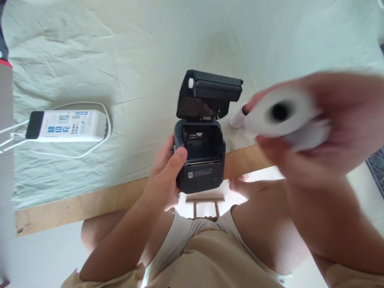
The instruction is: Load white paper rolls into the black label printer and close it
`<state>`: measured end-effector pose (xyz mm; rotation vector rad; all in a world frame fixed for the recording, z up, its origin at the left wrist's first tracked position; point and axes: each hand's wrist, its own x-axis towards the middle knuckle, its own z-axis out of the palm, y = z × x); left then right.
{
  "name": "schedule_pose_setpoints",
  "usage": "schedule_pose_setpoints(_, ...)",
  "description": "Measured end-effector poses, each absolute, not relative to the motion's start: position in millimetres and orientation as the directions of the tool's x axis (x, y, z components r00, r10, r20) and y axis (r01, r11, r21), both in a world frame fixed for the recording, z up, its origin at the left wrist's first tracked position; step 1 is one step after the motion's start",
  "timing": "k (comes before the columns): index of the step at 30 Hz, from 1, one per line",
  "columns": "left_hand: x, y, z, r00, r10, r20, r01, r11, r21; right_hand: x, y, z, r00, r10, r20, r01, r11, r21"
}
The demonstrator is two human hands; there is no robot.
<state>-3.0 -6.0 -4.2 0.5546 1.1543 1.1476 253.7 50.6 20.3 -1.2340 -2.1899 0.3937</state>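
My left hand [168, 170] grips a small dark portable label printer [202, 160] from its left side, thumb on the front edge. The printer's lid [210, 94] is flipped up, showing a white-ended roller, and no roll lies in its paper bay. To the right, my right hand [333, 120] is smeared by motion, with its fingers around a white paper roll [270, 112] whose dark core faces me. The roll is apart from the printer. Behind its left edge, a small white cylinder [237, 118] stands on the cloth, partly hidden.
A white power strip [67, 126] with blue print and looped white cables lies at the left on the pale green cloth [135, 60]. The table's wooden edge [84, 200] runs below the printer, with my legs beneath. A dark patterned item [376, 170] shows at the right.
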Motion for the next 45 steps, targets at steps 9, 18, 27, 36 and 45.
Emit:
schedule_pose_setpoints(9,-2.7,-7.3,8.6,-0.005,0.895,-0.446,-0.395,0.408,0.823,189.0,50.6,12.0,-0.471,0.745,0.473,0.613,0.662,-0.432)
schedule_pose_setpoints(18,-5.3,-8.3,-8.7,-0.023,0.925,-0.379,-0.418,0.336,0.844,186.9,34.4,17.1,-0.497,0.618,0.609,0.443,0.784,-0.434)
schedule_pose_setpoints(27,-6.1,-3.9,-3.2,0.025,0.955,-0.295,-0.3,0.288,0.909,194.5,31.9,9.5,-0.494,0.573,0.653,0.324,0.819,-0.474)
schedule_pose_setpoints(36,-9.3,-6.6,-3.3,0.057,0.95,-0.307,-0.262,0.311,0.913,195.8,35.3,19.3,-0.219,0.816,0.535,0.432,0.573,-0.697)
schedule_pose_setpoints(45,-8.4,-6.4,-6.2,0.091,0.95,-0.299,-0.388,0.31,0.868,197.1,27.5,-0.3,-0.293,0.9,0.322,0.324,0.41,-0.852)
